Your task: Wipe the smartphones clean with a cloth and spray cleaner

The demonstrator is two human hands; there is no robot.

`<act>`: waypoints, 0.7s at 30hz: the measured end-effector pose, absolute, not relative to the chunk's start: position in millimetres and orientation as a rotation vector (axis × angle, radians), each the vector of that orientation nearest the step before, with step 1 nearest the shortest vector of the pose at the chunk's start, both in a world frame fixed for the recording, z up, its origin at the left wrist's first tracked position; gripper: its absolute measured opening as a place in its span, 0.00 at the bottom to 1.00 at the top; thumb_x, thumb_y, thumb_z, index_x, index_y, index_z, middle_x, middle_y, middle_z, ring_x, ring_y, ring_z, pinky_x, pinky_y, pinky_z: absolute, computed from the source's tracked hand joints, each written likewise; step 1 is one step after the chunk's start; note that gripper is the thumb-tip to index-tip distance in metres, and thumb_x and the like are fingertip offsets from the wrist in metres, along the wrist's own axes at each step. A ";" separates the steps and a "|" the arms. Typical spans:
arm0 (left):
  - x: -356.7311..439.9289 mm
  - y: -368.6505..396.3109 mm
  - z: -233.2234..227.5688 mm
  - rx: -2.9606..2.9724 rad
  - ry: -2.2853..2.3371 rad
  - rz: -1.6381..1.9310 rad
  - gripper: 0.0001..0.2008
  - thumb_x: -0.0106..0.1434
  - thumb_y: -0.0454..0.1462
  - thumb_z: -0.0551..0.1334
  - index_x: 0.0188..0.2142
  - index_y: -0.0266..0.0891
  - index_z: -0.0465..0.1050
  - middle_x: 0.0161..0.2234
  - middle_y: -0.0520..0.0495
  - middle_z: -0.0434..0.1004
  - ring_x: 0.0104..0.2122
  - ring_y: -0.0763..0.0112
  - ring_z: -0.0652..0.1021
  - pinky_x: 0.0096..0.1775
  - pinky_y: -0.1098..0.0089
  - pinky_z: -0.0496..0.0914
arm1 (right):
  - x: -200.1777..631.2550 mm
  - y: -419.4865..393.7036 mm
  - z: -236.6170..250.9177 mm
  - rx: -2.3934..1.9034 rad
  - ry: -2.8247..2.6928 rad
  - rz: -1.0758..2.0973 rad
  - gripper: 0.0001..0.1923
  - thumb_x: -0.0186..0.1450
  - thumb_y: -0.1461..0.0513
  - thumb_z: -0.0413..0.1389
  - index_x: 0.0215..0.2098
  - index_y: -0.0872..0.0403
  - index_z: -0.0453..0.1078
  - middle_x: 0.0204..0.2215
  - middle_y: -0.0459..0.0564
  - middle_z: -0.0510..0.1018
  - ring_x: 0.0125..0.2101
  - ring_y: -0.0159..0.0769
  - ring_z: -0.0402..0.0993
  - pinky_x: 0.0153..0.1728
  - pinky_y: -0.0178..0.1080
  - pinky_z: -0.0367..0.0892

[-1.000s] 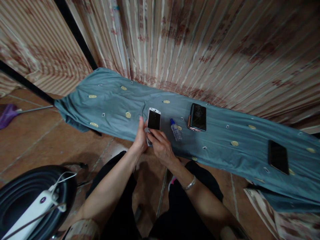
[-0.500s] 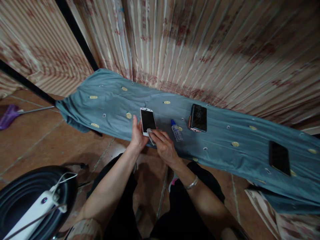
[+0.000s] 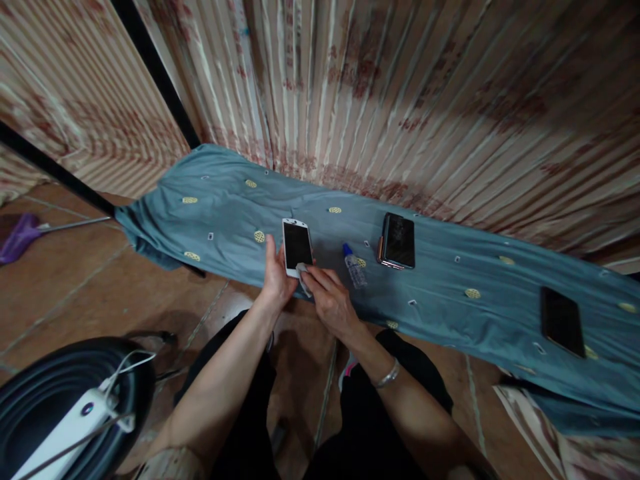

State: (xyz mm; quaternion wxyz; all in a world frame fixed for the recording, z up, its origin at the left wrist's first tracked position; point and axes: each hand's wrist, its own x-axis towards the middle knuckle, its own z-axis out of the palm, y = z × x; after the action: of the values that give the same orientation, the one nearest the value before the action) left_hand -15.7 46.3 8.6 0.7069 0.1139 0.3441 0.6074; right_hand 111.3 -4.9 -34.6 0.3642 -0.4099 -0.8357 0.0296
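Observation:
My left hand grips a white-framed phone by its lower left edge, screen up, above the near edge of a blue-grey cloth-covered bench. With my right hand I press a small pale wipe against the bottom of the phone's screen. A small clear bottle with a blue cap lies on the cloth just right of my right hand.
A dark phone in a coppery case lies farther right on the cloth, and a black phone lies near the right end. A striped curtain hangs behind. A black tub with a white power strip stands on the tiled floor at lower left.
The phone has turned from leaning right to leaning slightly left and sits a little lower in my left hand. My right hand stays at its lower end with the wipe.

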 end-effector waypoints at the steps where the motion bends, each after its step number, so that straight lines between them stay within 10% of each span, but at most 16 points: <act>1: -14.1 44.7 9.2 0.252 0.778 1.342 0.32 0.67 0.61 0.47 0.39 0.37 0.76 0.34 0.40 0.83 0.37 0.58 0.83 0.40 0.61 0.77 | 109.3 -6.9 -33.3 -1.029 -2.161 0.079 0.21 0.73 0.68 0.46 0.60 0.55 0.70 0.54 0.57 0.79 0.53 0.41 0.73 0.55 0.45 0.73; 12: 2.8 29.9 2.5 0.419 0.856 1.308 0.27 0.66 0.58 0.54 0.39 0.39 0.79 0.29 0.47 0.81 0.45 0.58 0.81 0.48 0.65 0.75 | 103.4 -2.6 -24.2 -1.101 -2.196 0.032 0.21 0.71 0.70 0.48 0.59 0.59 0.71 0.57 0.61 0.75 0.53 0.43 0.72 0.57 0.43 0.71; 21: 8.0 24.0 -20.8 0.447 0.978 1.337 0.15 0.69 0.47 0.57 0.38 0.41 0.78 0.45 0.44 0.82 0.60 0.65 0.73 0.61 0.69 0.66 | 109.4 15.3 -21.6 -1.193 -2.155 0.015 0.22 0.72 0.68 0.48 0.62 0.54 0.69 0.59 0.58 0.73 0.54 0.44 0.71 0.58 0.47 0.71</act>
State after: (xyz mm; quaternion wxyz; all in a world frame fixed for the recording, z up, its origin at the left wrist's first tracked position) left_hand 8.0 24.0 -20.8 0.6541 0.1969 0.4310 0.5896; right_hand 109.4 15.3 -21.6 0.3327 -0.4567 -0.8250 0.0056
